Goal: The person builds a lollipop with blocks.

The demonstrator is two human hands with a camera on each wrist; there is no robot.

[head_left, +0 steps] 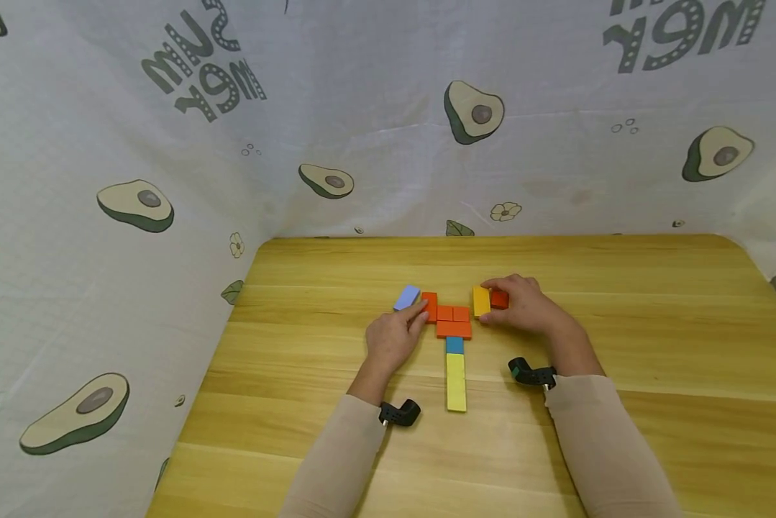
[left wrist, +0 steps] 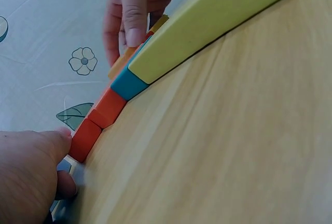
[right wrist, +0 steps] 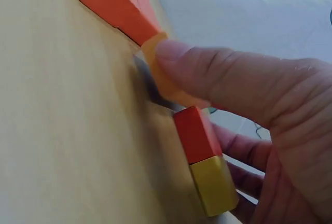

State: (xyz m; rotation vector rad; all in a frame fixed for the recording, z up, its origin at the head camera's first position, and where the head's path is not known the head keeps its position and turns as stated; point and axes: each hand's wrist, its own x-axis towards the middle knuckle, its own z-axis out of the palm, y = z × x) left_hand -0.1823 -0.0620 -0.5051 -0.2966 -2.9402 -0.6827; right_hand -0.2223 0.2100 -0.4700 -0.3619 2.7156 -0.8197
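My left hand (head_left: 394, 339) touches the left side of an upright orange-red block (head_left: 430, 308) with its fingertips. This block adjoins a flat figure of orange-red blocks (head_left: 454, 329), with a blue block (head_left: 454, 345) and a long pale-yellow block (head_left: 456, 383) below in a line. My right hand (head_left: 526, 306) pinches a yellow-orange block (right wrist: 161, 73) between thumb and finger, just above the table and right of the figure. Under that hand lies a red block (right wrist: 197, 133), with a yellow block (right wrist: 213, 185) against it; the hand hides the yellow one in the head view.
A lavender block (head_left: 406, 297) lies slanted beyond the left fingers. The wooden table (head_left: 672, 324) meets a white cloth (head_left: 388, 108) printed with avocados at its back and left side. Black wrist mounts (head_left: 400, 413) sit on both wrists.
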